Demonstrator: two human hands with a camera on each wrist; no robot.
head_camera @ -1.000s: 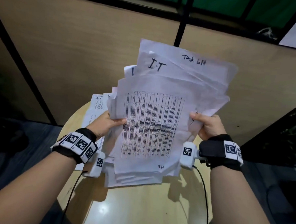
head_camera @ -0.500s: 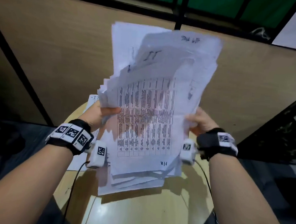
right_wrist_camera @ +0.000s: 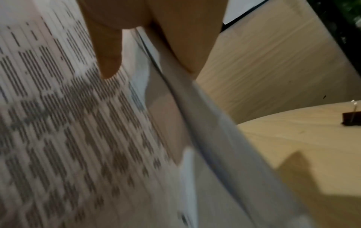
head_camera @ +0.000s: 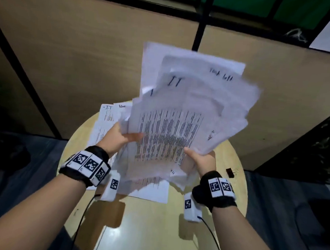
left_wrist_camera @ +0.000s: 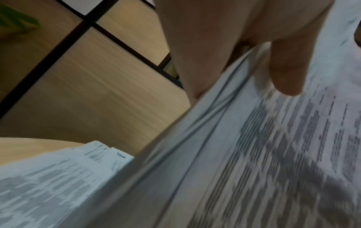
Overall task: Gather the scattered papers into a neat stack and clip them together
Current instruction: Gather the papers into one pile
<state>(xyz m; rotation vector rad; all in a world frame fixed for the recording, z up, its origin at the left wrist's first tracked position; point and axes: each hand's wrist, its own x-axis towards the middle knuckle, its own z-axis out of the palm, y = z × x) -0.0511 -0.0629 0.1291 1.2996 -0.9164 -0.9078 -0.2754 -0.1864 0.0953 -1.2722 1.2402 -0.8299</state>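
While gripped by left hand (head_camera: 119,136) and right hand (head_camera: 202,159): uneven paper bundle (head_camera: 179,125) above table (head_camera: 155,229).

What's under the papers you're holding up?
More sheets lie on the round table beneath the held papers. Whatever else sits there is covered.

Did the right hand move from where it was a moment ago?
Yes. The right hand has dropped lower on the bunch of papers and come nearer the person, judged against the round table, and the papers now fan rightwards.
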